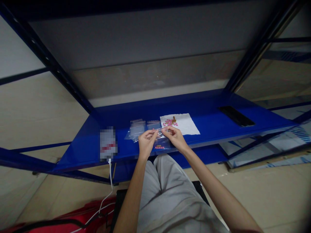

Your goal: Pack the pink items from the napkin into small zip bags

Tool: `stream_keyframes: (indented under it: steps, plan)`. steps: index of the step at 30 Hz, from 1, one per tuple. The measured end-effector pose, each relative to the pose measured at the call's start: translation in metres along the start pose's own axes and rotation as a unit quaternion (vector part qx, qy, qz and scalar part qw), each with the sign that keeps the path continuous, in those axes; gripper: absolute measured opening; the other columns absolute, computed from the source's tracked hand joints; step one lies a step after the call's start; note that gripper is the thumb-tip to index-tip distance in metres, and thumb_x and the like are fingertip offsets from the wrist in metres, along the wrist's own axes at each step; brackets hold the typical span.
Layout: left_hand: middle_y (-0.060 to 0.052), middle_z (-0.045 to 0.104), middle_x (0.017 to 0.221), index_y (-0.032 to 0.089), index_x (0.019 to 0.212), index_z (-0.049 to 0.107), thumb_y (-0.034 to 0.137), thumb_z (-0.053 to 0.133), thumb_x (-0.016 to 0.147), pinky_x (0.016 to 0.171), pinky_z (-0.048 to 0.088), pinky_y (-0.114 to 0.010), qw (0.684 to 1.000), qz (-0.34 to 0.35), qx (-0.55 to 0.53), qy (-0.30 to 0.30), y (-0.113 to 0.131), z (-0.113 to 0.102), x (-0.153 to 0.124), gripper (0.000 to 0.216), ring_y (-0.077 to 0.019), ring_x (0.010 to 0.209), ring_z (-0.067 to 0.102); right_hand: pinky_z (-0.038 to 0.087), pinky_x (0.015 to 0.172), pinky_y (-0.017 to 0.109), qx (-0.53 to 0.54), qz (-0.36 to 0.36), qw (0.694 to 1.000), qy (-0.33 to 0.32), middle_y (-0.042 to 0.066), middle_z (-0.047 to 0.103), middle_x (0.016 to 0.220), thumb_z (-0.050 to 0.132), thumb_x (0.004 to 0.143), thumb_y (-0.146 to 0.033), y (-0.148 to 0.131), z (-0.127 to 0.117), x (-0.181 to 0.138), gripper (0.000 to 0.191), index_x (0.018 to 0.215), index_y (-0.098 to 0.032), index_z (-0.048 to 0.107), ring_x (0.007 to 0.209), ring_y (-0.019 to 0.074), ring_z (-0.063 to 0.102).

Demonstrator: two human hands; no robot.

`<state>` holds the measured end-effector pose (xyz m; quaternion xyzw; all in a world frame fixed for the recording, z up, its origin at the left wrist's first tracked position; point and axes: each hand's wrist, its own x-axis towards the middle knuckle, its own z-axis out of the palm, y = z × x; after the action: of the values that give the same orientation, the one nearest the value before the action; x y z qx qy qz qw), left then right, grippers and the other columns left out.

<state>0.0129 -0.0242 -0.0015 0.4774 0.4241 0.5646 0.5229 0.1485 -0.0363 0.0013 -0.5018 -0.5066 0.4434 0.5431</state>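
Between my two hands hangs a clear zip bag (159, 142) with pink pills and a brown capsule near its bottom. My left hand (147, 139) pinches its top edge on the left side. The fingers of my right hand (173, 134) are closed on the same edge at the right. Just beyond, a white paper sheet (190, 124) bears a small heap of pink pills and brown capsules (170, 122). Flat clear zip bags (137, 127) lie to the left of it, and another bag (153, 124) lies behind my hands, partly hidden by them.
The blue shelf (206, 106) is framed by blue posts. A black phone (236, 116) lies at the right. At the left a blurred-out device (107, 144) has a white cable (110, 174) running down over the front edge. My legs (167, 184) are below that edge.
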Motion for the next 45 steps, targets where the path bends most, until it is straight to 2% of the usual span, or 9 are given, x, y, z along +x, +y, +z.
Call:
stream_keyframes:
  steps: [6, 10, 18, 30, 39, 45]
  plan:
    - [-0.003, 0.067, 0.067, 0.013, 0.072, 0.066, 0.035, 0.070, 0.062, 0.048, 0.048, -0.019, 1.000, 0.011, 0.012, 0.010, 0.0010, 0.0003, 0.0009, 0.025, -0.0136, 0.059, 0.063, 0.040, 0.048, 0.024, 0.013, -0.012, 1.000, 0.019, 0.003, 0.065, 0.073, 0.066, 0.064, -0.048, 0.0024, -0.0004, 0.0023, 0.031, 0.075, -0.019, 0.063, 0.057, 0.0142, 0.055]
    - [-0.002, 0.066, 0.066, 0.013, 0.072, 0.065, 0.035, 0.070, 0.061, 0.047, 0.048, -0.019, 1.000, 0.012, 0.004, 0.027, -0.0001, 0.0004, 0.0014, 0.025, -0.0124, 0.056, 0.062, 0.041, 0.051, 0.024, 0.021, -0.019, 1.000, 0.003, 0.003, 0.065, 0.080, 0.067, 0.064, -0.047, 0.0041, -0.0009, 0.0030, 0.030, 0.072, -0.019, 0.064, 0.061, 0.0143, 0.056]
    - [-0.001, 0.064, 0.062, 0.013, 0.071, 0.062, 0.036, 0.069, 0.063, 0.044, 0.046, -0.018, 0.999, 0.025, 0.019, 0.017, -0.0018, 0.0008, 0.0016, 0.025, -0.0125, 0.054, 0.062, 0.039, 0.048, 0.025, 0.009, -0.001, 1.000, -0.001, 0.000, 0.060, 0.059, 0.065, 0.064, -0.051, 0.0001, -0.0013, 0.0005, 0.033, 0.074, -0.020, 0.064, 0.056, 0.0160, 0.055]
    - [-0.001, 0.064, 0.061, 0.013, 0.071, 0.063, 0.034, 0.067, 0.067, 0.044, 0.047, -0.018, 0.998, 0.045, 0.038, 0.017, 0.0003, -0.0001, -0.0014, 0.022, -0.0148, 0.056, 0.064, 0.038, 0.052, 0.024, 0.050, 0.002, 0.999, 0.002, 0.000, 0.062, 0.068, 0.069, 0.063, -0.042, -0.0026, -0.0004, -0.0005, 0.026, 0.069, -0.018, 0.062, 0.054, 0.0113, 0.051]
    - [-0.003, 0.066, 0.068, 0.013, 0.073, 0.066, 0.033, 0.066, 0.067, 0.043, 0.047, -0.018, 0.998, 0.043, 0.037, 0.005, -0.0036, -0.0002, 0.0004, 0.021, -0.0130, 0.056, 0.063, 0.027, 0.042, 0.020, 0.039, 0.007, 0.999, -0.020, -0.003, 0.057, 0.059, 0.069, 0.064, -0.043, 0.0000, -0.0014, 0.0002, 0.030, 0.079, -0.017, 0.064, 0.042, 0.0059, 0.037]
    - [-0.004, 0.068, 0.074, 0.013, 0.077, 0.067, 0.031, 0.065, 0.069, 0.046, 0.049, -0.018, 0.997, 0.043, 0.047, -0.032, -0.0006, 0.0008, -0.0023, 0.020, -0.0145, 0.062, 0.065, 0.038, 0.051, 0.022, 0.059, -0.010, 0.998, -0.015, 0.001, 0.063, 0.068, 0.067, 0.064, -0.044, -0.0018, -0.0008, 0.0000, 0.028, 0.074, -0.017, 0.064, 0.056, 0.0115, 0.052]
